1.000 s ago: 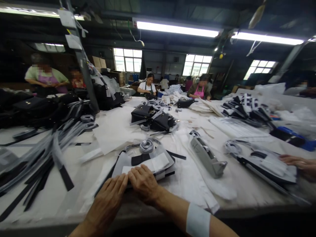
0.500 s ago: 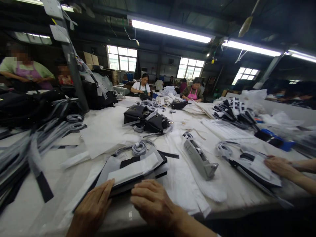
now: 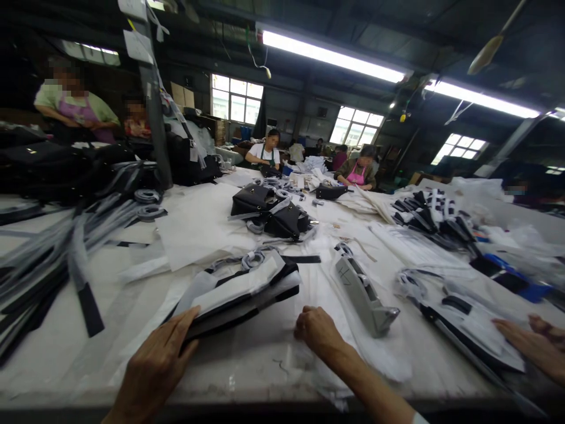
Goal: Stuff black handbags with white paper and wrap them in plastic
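My left hand point(image 3: 161, 359) is closed on the near left end of a flat black bag point(image 3: 247, 312), thumb below and fingers on top. White paper padding point(image 3: 242, 285) covers the bag's upper side, and its near right edge is lifted off the table. Behind it lies a coiled strap point(image 3: 253, 259) in clear wrap. Apart from the bag, my right hand point(image 3: 318, 331) is low over the table to the right with fingers curled together; whatever they hold, if anything, is hidden. A grey tape dispenser point(image 3: 364, 294) stands right of that hand.
A co-worker's hands point(image 3: 529, 341) touch another padded bag point(image 3: 472, 327) at the right. Black handbags point(image 3: 269, 212) sit mid-table. Wrapped straps point(image 3: 83, 253) are heaped left beside a metal post point(image 3: 154, 118). White sheets point(image 3: 194, 224) and a blue bin point(image 3: 529, 288) are also there. Several people work farther back.
My right hand has left the bag and moved right, its fingers curling in. The bag's right side is tilted up more, with my left hand still on it. The view has shifted slightly.
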### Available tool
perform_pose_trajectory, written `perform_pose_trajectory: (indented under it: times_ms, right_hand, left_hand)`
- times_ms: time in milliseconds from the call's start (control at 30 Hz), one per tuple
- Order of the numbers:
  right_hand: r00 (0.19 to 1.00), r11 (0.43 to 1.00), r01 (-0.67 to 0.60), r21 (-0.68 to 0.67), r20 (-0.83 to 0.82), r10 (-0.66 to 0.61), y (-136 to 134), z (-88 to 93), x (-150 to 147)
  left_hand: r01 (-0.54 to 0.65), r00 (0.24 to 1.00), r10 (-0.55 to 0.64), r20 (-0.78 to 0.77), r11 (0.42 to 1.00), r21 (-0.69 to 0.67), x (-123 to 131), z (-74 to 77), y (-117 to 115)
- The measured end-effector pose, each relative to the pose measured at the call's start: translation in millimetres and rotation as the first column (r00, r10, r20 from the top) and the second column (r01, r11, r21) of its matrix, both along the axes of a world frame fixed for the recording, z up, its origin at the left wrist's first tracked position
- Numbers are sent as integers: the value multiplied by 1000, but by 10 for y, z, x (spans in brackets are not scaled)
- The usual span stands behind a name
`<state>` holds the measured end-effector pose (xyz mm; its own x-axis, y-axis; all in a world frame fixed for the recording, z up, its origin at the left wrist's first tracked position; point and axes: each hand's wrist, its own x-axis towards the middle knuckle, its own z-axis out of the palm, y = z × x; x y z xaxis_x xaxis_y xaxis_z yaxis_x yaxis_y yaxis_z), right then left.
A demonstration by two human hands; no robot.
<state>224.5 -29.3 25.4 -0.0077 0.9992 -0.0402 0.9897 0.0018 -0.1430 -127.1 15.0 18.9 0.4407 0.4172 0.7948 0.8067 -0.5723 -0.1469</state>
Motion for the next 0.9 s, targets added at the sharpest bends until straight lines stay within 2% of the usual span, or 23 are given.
perform_pose_trajectory:
  times_ms: [200, 267, 333, 433, 567, 667, 800, 900]
  right_hand:
    - [1000, 996, -12, 89, -15, 13, -73, 33, 38]
    - [996, 990, -11, 143, -87, 24, -68, 81, 22]
    - [958, 975, -65, 215, -259, 121, -54, 105, -46]
    - [815, 935, -224, 276, -473, 334, -64, 50, -245]
    - [764, 864, -496, 83, -431, 480, -100, -95, -550]
    - [762, 814, -580, -12, -359, 538, -4, -135, -732]
    - [749, 805, -585, 96, -317, 582, 259, -131, -948]
    - [719, 790, -565, 237, -327, 613, 285, -182, -1036]
  left_hand:
    - [-21, 999, 22, 45, 1000, -22, -2, -20, -3]
    - [-20, 998, 22, 53, 999, -37, -14, -28, -12]
    - [-17, 998, 20, 62, 999, -48, -21, -35, -18]
    - [-25, 997, 30, 77, 998, -61, -15, -45, -18]
    - [-25, 994, 36, 99, 994, -109, 13, -49, -18]
    - [-19, 992, 37, 118, 988, -154, 40, -33, -29]
    - [-7, 988, 34, 150, 985, -175, 76, -1, -46]
    - [9, 987, 22, 157, 981, -195, 92, 0, -58]
